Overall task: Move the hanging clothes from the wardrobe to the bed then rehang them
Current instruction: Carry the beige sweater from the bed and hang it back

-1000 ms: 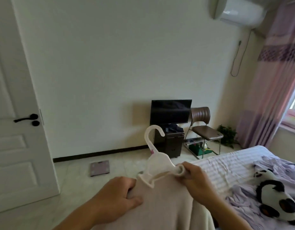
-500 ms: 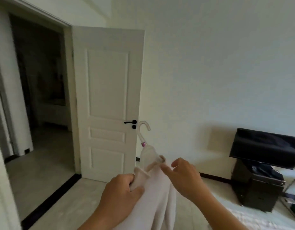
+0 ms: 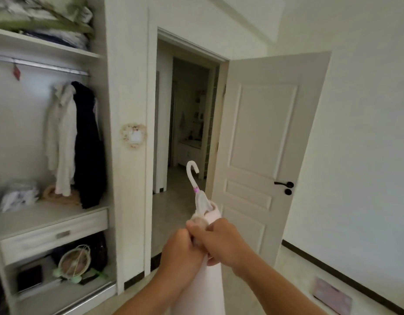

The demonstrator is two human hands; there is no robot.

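Both hands meet in front of the open wardrobe (image 3: pixel 60 214): the left hand (image 3: pixel 181 251) and right hand (image 3: pixel 221 243) each have a tight grip on the pale pink garment (image 3: pixel 210 285). It hangs from a white hanger (image 3: pixel 200 194) whose hook points up. On the wardrobe rail (image 3: pixel 44 65), at its right end, hang a white garment (image 3: pixel 62 137) and a dark coat (image 3: pixel 88 144).
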